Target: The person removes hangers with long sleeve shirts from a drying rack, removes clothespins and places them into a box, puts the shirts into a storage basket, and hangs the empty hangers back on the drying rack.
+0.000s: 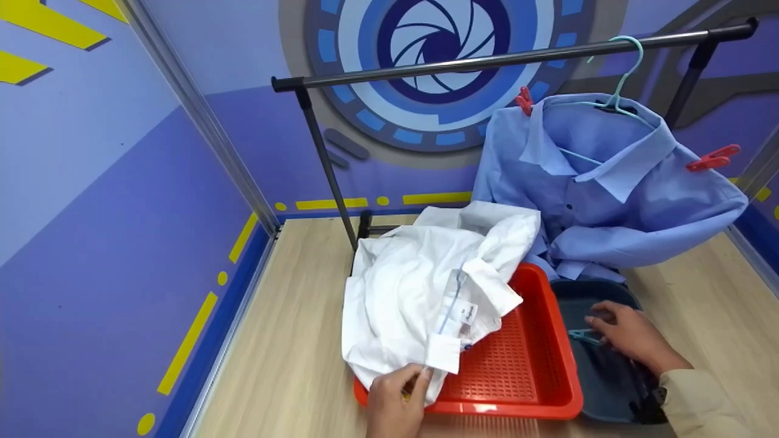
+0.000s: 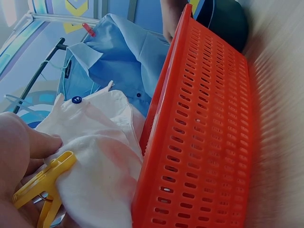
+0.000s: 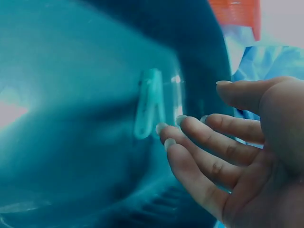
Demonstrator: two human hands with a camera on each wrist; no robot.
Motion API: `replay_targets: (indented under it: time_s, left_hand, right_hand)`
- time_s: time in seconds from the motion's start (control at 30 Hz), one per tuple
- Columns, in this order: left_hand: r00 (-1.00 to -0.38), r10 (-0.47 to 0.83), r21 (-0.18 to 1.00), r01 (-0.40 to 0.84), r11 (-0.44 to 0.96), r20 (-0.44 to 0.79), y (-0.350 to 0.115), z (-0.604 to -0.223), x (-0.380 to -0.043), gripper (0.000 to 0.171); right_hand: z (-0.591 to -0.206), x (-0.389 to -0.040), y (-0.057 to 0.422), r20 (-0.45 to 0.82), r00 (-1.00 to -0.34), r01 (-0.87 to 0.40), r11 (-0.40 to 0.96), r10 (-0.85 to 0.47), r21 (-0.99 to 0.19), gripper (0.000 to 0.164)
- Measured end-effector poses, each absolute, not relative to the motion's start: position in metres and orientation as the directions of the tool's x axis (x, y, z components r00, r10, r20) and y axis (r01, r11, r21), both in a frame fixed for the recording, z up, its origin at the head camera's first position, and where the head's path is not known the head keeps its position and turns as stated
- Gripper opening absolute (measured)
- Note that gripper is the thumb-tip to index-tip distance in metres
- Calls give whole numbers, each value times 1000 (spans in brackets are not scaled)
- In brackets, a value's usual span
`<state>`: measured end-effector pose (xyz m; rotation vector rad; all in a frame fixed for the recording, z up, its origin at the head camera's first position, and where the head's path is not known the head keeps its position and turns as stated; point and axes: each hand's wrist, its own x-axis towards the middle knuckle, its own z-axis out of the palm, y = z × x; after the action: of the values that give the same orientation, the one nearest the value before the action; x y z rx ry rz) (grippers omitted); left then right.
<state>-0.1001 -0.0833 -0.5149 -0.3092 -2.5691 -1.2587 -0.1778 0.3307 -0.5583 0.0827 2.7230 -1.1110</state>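
A white shirt with a collar and an inside label lies bunched over the red basket. My left hand pinches its near edge between thumb and fingers. Within that hand sits a yellow clothespin, its tip against the cloth; whether it is clipped on, I cannot tell. My right hand reaches into the dark basin, fingers extended and apart from one another. Close to the fingertips, a turquoise clothespin lies in the basin; contact is unclear.
A blue shirt hangs on a mint hanger from the black rack bar. Two red clothespins grip its shoulders. Rack posts stand behind the basket, and patterned panels enclose the wooden table.
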Motion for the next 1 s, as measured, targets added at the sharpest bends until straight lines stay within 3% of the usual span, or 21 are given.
replay_targets:
  time_s: [0.57,0.83,1.0]
  left_hand:
    - [-933,132,713,343,612,335,-89,-509,-107,18]
    - [-871,218,559,456,693,440,-91,-507,-112,15]
    - [-840,275,484,504,715,468,-92,-505,-115,18]
  right_hand:
    - [-516,-174,294,65,-998,-35,727,13,-686,39]
    - [-493,-170,262,310,-951,-204,714,19,-669,31]
    - [-478,-165,241,398,-917,-287,688,3,-667,46]
